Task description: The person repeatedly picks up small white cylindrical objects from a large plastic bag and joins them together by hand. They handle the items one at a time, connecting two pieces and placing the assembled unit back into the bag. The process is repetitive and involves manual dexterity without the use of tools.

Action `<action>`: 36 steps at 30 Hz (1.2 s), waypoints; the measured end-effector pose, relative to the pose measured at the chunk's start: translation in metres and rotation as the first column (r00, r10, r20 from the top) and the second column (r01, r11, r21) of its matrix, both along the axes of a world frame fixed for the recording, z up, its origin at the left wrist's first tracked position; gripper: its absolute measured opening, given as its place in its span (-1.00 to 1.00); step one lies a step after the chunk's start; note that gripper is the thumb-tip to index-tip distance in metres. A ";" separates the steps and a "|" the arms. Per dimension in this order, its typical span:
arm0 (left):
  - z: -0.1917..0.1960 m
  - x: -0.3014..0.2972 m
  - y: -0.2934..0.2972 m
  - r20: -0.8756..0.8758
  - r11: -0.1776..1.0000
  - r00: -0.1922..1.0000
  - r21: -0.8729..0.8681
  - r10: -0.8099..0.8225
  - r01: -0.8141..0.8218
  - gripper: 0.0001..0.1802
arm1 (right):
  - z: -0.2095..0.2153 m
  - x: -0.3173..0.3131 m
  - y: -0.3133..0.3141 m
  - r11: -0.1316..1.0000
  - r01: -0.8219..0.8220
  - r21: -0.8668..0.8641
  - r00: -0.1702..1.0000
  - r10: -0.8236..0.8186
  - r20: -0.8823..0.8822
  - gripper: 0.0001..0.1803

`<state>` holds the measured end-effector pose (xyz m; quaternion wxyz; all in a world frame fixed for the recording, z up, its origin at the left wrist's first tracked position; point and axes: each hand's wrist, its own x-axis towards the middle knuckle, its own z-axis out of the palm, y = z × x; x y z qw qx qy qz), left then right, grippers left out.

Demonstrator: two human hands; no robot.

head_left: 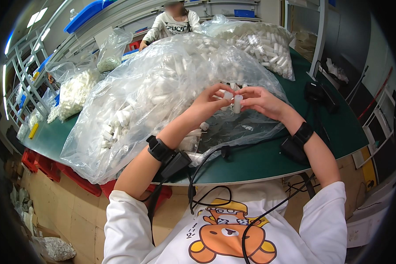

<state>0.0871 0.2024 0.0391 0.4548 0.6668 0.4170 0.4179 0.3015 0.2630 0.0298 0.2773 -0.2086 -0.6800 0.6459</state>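
Both hands [233, 101] pinch small white plastic tubes [237, 104].

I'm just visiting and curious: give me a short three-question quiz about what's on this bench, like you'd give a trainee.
1. True or false: both hands hold small white tubes.
2. What colour is the table? A red, B green, C white.
3. What lies under the hands?

Key:
1. True: the left hand and right hand each pinch a small white tube.
2. B: the table is green.
3. A big clear plastic bag of white tubes.
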 end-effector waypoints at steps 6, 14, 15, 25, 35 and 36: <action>-0.004 -0.002 0.005 -0.011 1.000 1.000 -0.002 -0.026 0.026 -0.70 | 0.001 -0.001 -0.003 0.999 -0.032 0.029 0.999 0.030 0.043 -0.63; -0.012 -0.005 0.011 -0.129 0.997 0.990 0.054 -0.053 0.060 -0.72 | -0.005 0.001 0.004 0.999 -0.033 0.042 0.993 0.028 0.117 -0.66; -0.012 -0.005 0.011 -0.146 0.998 0.988 0.041 -0.046 0.053 -0.72 | -0.002 0.000 0.001 0.998 -0.041 0.052 0.991 0.034 0.129 -0.67; -0.014 -0.007 0.011 -0.250 0.999 0.967 -0.009 -0.051 0.050 -0.74 | 0.000 -0.002 -0.003 0.995 -0.032 0.098 0.989 0.018 0.143 -0.73; -0.017 -0.007 0.015 -0.211 0.995 0.976 -0.091 -0.050 0.031 -0.76 | -0.005 -0.001 0.002 0.995 -0.002 0.096 0.990 -0.012 0.138 -0.80; -0.017 -0.008 0.015 -0.208 0.995 0.976 -0.083 -0.064 0.047 -0.75 | -0.005 -0.001 0.002 0.996 0.006 0.093 0.990 -0.019 0.140 -0.80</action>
